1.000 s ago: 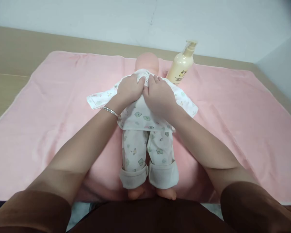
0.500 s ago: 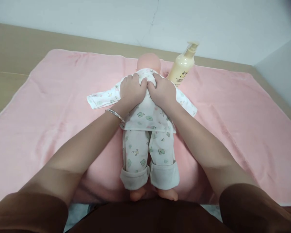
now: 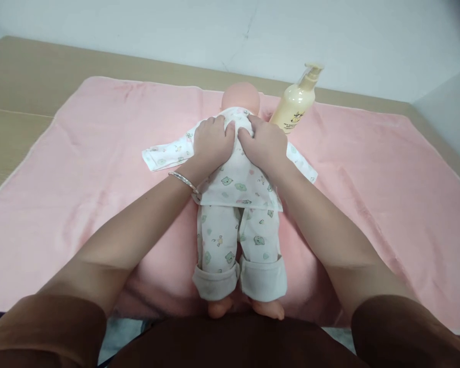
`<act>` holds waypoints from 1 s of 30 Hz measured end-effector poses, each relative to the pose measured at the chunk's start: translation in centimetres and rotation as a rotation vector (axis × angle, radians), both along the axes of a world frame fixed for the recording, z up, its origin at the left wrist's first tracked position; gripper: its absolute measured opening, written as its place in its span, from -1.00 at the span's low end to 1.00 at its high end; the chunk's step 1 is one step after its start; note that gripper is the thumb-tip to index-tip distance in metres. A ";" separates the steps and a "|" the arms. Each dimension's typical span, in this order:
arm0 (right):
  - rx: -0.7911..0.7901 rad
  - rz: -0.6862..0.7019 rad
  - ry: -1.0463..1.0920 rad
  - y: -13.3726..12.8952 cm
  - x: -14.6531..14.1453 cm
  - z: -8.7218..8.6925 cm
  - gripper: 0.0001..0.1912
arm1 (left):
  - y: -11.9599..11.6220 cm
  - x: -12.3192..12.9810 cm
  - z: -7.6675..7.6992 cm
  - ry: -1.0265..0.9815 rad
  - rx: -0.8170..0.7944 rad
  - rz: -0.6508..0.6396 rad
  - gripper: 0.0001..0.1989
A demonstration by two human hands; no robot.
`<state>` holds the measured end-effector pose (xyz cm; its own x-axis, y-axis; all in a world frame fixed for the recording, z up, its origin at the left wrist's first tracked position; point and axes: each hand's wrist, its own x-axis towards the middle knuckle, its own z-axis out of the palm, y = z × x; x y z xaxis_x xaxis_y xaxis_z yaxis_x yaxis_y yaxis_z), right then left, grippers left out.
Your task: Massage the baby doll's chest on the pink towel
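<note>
A baby doll [image 3: 240, 97] lies face down, its head at the far end and its bare feet towards me. It wears a white printed top [image 3: 239, 179] and matching trousers [image 3: 218, 235] with turned-up cuffs. My left hand [image 3: 213, 140] rests on the left of the doll's upper back, fingers laid over the shoulder. On the other side my right hand [image 3: 266, 145] lies likewise, its thumb pointing at the left thumb across a small gap. Both hands are open, pressed on the cloth and holding nothing. The fingertips are partly hidden.
Under the doll is a pink blanket [image 3: 111, 128] spread over a wooden table [image 3: 19, 76]. Just beyond my right hand a cream pump bottle [image 3: 294, 105] stands near the doll's head. A pale wall [image 3: 176, 36] runs along the back.
My thumbs have moved slightly apart, leaving a wider gap along the doll's spine. The whole view has shifted a little; doll and bottle otherwise look unmoved.
</note>
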<state>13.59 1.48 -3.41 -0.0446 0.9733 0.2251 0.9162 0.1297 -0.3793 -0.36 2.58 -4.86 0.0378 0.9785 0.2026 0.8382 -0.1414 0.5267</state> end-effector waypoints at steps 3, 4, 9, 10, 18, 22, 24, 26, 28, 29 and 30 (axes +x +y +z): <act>-0.057 0.060 0.011 0.7 0.9 0.4 -0.43 | -1.2 0.5 1.3 0.065 -0.017 -0.051 -0.55; -0.062 0.081 0.020 0.9 1.2 0.4 -0.44 | -1.5 0.7 1.7 0.087 -0.014 -0.072 -0.57; 0.002 0.092 -0.042 0.6 0.9 0.1 -0.55 | -1.4 0.8 1.9 0.120 -0.003 -0.164 -0.64; 0.011 0.073 -0.077 0.2 0.6 0.1 -0.56 | -1.1 0.5 1.8 0.114 -0.014 -0.171 -0.65; 0.017 0.083 -0.170 -1.7 -0.1 1.5 -0.65 | 0.6 -0.6 1.5 0.060 -0.072 -0.129 -0.57; -0.095 0.089 -0.087 0.3 1.1 1.4 -0.61 | -0.7 0.5 1.8 0.099 -0.051 -0.117 -0.64; -0.081 0.099 -0.062 1.1 1.3 0.8 -0.57 | -1.4 1.0 2.0 0.083 -0.054 -0.130 -0.68; -0.056 0.109 -0.064 1.2 1.1 0.4 -0.54 | -1.6 1.2 2.1 0.074 -0.048 -0.138 -0.71; -0.030 0.111 -0.086 0.6 0.7 0.2 -0.53 | -1.4 1.0 2.2 0.075 -0.046 -0.136 -0.71; -0.021 0.109 -0.100 0.1 0.5 0.3 -0.53 | -1.1 0.8 2.1 0.071 -0.048 -0.135 -0.70; -0.014 0.108 -0.116 -0.4 0.3 0.5 -0.53 | -0.8 0.5 2.1 0.060 -0.053 -0.134 -0.68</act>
<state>13.92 1.10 -2.92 -0.1739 0.9644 0.1990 0.9350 0.2252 -0.2742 0.13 1.83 -2.75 0.1788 0.9732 0.1445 0.8439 -0.2272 0.4860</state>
